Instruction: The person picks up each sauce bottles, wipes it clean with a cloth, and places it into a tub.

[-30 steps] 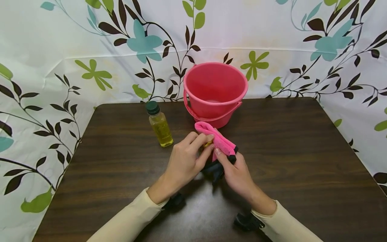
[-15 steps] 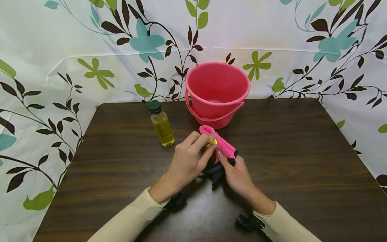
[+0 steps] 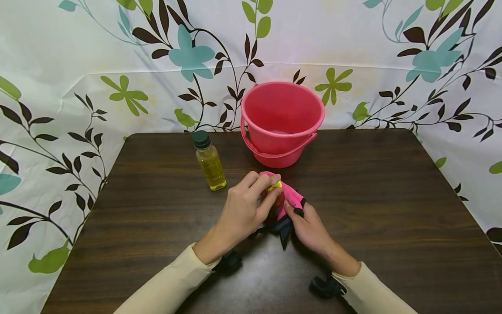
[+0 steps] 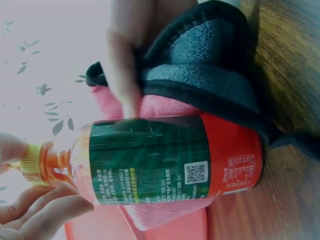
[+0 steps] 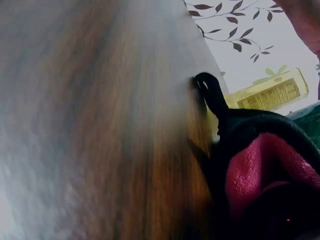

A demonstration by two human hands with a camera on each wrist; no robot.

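The red and green bottle (image 4: 150, 160) is between your hands, in front of the pink bucket (image 3: 280, 146). Your left hand (image 3: 244, 205) pinches its yellow cap (image 4: 33, 164). Your right hand (image 3: 311, 229) grips the pink and dark cloth (image 3: 290, 197) against the bottle's side. A clear bottle of yellow liquid (image 3: 212, 169) stands to the left on the brown table (image 3: 372, 196). Behind is a leafy sheet (image 3: 137, 52).

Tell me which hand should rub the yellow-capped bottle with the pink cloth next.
The right hand, probably: it holds the pink cloth, which lies against the bottle in the left wrist view. The left hand pinches the yellow cap, so it seems better placed to steady the bottle.
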